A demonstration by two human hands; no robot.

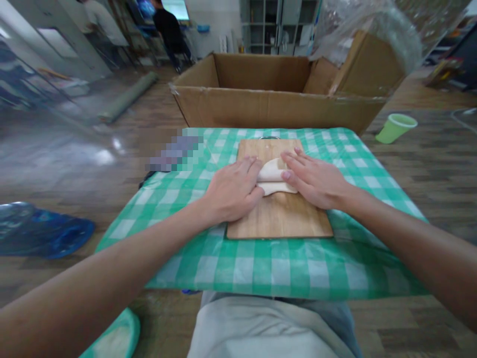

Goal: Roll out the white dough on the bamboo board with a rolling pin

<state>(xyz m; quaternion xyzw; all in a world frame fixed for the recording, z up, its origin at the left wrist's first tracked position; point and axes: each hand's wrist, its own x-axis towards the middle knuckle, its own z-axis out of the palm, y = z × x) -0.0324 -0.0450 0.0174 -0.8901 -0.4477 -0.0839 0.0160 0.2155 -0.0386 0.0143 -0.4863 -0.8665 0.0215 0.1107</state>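
A pale lump of dough (271, 175) lies on a wooden cutting board (283, 216) that rests on a green and white checked cloth (261, 268). My left hand (233, 188) lies palm down on the dough's left side, fingers together and stretched out. My right hand (315, 179) lies flat on its right side, fingers extended. Both hands press on the dough, which shows only between them.
A large open cardboard box (268, 102) stands just behind the cloth. A light green cup (395, 127) lies on its side on the wooden floor at right. Blue plastic (40, 231) sits at left. People stand far back near a screen.
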